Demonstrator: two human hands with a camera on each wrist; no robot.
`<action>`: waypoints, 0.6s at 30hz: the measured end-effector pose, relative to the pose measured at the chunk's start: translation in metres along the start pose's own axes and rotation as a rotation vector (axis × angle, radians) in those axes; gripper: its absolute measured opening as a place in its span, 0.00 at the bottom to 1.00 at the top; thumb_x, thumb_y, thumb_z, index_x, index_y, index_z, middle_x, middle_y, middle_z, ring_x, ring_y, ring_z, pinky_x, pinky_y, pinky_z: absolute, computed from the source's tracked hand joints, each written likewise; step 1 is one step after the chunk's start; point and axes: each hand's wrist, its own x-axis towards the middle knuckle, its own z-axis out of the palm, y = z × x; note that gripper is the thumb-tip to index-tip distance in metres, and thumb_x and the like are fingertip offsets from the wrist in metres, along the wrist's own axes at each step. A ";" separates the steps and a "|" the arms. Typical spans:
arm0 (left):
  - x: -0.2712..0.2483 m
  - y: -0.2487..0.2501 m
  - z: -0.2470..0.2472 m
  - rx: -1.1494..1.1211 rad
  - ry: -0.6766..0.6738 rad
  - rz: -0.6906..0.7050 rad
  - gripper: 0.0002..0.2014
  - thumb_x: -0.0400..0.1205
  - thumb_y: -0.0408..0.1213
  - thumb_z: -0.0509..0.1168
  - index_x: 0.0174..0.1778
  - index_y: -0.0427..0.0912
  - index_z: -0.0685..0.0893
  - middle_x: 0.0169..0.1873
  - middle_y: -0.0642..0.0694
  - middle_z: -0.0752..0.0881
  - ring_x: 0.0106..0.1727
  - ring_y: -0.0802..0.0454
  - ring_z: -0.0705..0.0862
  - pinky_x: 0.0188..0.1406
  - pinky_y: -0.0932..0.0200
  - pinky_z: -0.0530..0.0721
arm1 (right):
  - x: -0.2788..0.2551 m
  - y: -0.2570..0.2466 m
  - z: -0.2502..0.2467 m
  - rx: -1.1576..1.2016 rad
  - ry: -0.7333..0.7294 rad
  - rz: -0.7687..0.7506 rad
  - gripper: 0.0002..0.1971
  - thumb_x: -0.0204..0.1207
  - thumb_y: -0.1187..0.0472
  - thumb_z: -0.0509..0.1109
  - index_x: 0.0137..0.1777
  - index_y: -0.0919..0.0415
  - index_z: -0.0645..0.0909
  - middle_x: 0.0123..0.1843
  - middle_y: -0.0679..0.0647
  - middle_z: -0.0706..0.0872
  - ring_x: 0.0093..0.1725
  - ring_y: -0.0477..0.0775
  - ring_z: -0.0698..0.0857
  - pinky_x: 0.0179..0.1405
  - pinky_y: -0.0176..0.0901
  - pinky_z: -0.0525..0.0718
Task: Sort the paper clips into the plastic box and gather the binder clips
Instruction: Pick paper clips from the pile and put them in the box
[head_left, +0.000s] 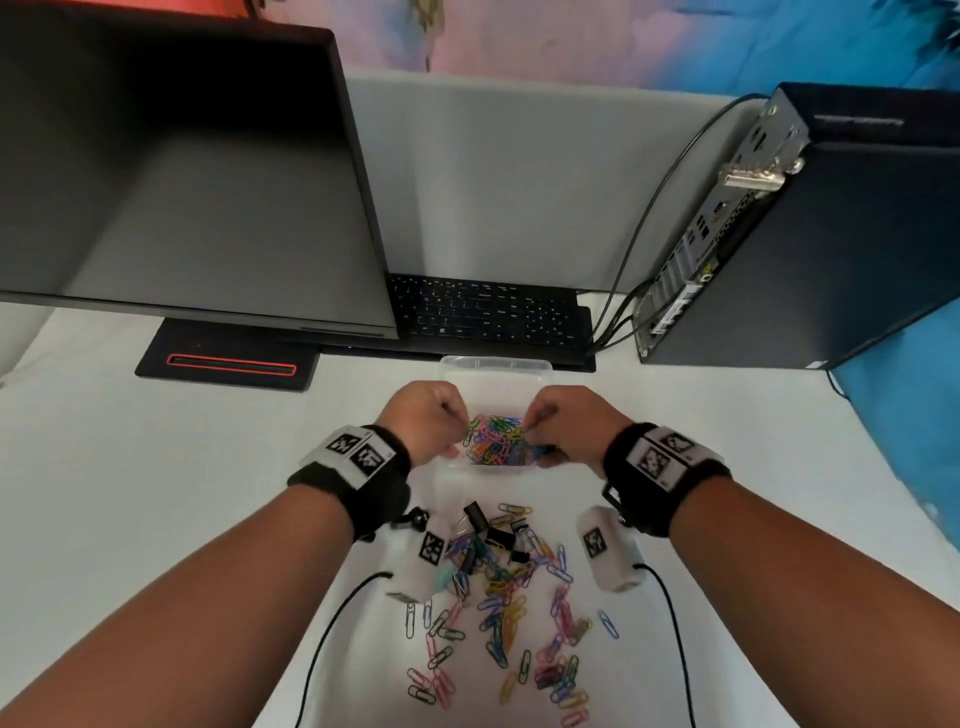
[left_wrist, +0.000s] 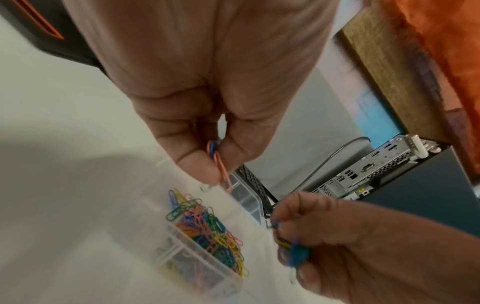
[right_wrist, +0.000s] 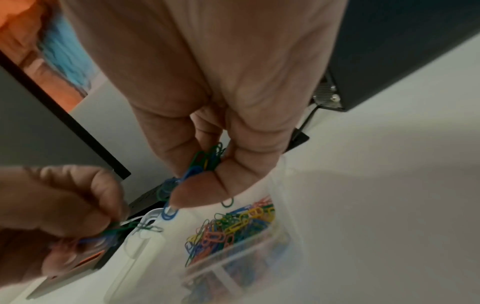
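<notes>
A clear plastic box (head_left: 496, 371) stands on the white table, with a heap of coloured paper clips (head_left: 496, 440) in its near end. Both hands hover over that heap. My left hand (head_left: 434, 421) pinches a pink and a blue paper clip (left_wrist: 219, 164) between thumb and fingers. My right hand (head_left: 563, 428) pinches a bunch of green and blue paper clips (right_wrist: 205, 160). Closer to me, loose paper clips (head_left: 511, 634) lie scattered on the table. Several black binder clips (head_left: 493, 535) sit among them at the far end of the scatter.
A black keyboard (head_left: 488, 314) lies just behind the box. A monitor (head_left: 182, 171) with its stand (head_left: 228, 361) fills the back left. A computer tower (head_left: 810, 228) with cables stands at the back right. Thin black wires (head_left: 332, 629) run from my wrists.
</notes>
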 end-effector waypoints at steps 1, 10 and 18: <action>0.005 0.005 0.004 0.014 0.011 0.009 0.11 0.74 0.20 0.68 0.31 0.39 0.84 0.31 0.43 0.85 0.32 0.48 0.86 0.41 0.47 0.91 | 0.007 -0.006 0.003 -0.041 -0.001 -0.016 0.05 0.73 0.74 0.73 0.43 0.66 0.82 0.47 0.65 0.84 0.37 0.62 0.90 0.41 0.57 0.91; -0.007 -0.040 -0.016 0.146 0.105 0.166 0.08 0.80 0.34 0.67 0.41 0.53 0.86 0.41 0.52 0.88 0.42 0.49 0.87 0.47 0.53 0.86 | -0.010 0.008 -0.011 -0.306 0.086 -0.236 0.08 0.81 0.64 0.64 0.56 0.57 0.83 0.50 0.50 0.83 0.45 0.54 0.87 0.45 0.54 0.90; -0.079 -0.154 -0.016 0.777 0.063 0.406 0.21 0.76 0.38 0.56 0.63 0.44 0.84 0.58 0.44 0.84 0.57 0.40 0.81 0.58 0.50 0.81 | -0.054 0.102 0.011 -1.159 -0.165 -0.564 0.32 0.74 0.74 0.58 0.79 0.59 0.66 0.77 0.56 0.73 0.70 0.62 0.73 0.62 0.58 0.82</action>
